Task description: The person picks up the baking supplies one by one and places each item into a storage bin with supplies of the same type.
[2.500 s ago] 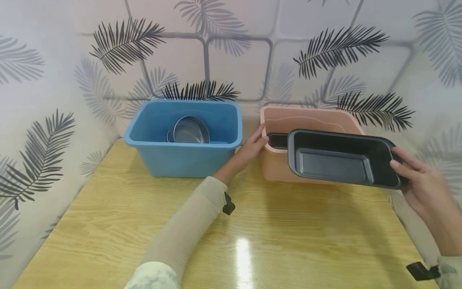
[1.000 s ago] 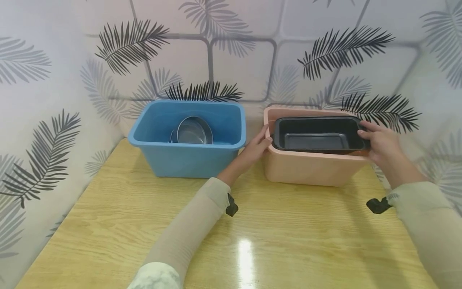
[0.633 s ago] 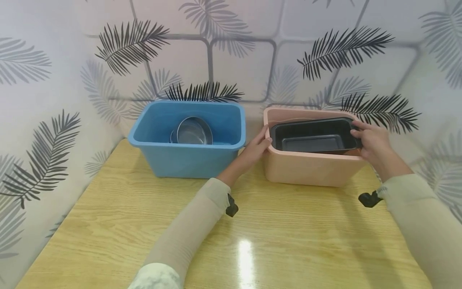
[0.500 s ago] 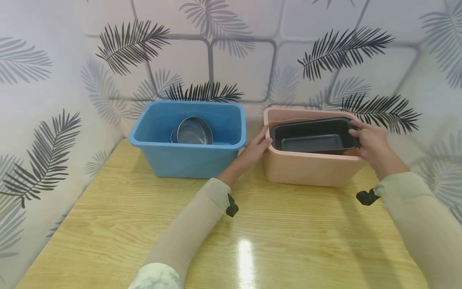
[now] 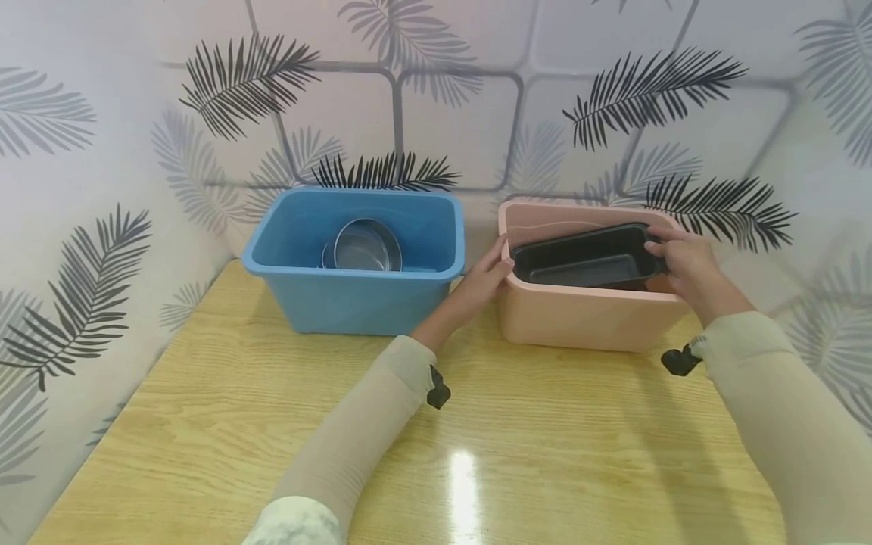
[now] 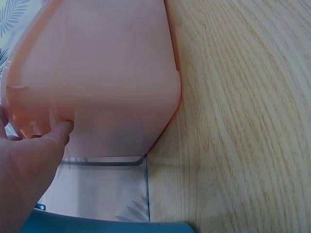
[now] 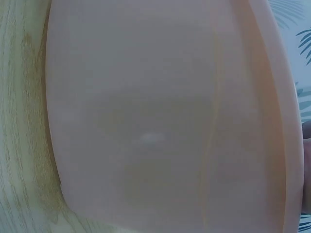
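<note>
A black loaf pan point(image 5: 579, 261) sits tilted inside the pink bin point(image 5: 586, 316), its right end higher than its left. My right hand point(image 5: 695, 274) pinches that right end, thumb on the inner side. In the right wrist view the bin's wall point(image 7: 146, 111) hides the pan, and only a bit of the hand shows at the right edge. At the bin's left end my left hand point(image 5: 477, 288) grips the rim. The left wrist view shows its thumb point(image 6: 62, 130) on the bin's outer wall. What lies beneath the pan is mostly hidden.
Left of the pink bin stands a blue bin point(image 5: 354, 304) with a round metal tin point(image 5: 359, 248) and another metal rim beside it. Both bins are on a wooden table point(image 5: 272, 393), close to a leaf-patterned backdrop point(image 5: 450, 113).
My right hand has brought the loaf pan from in front of the pink bin over and down into it, then farther left and lower. My left hand has stayed on the rim.
</note>
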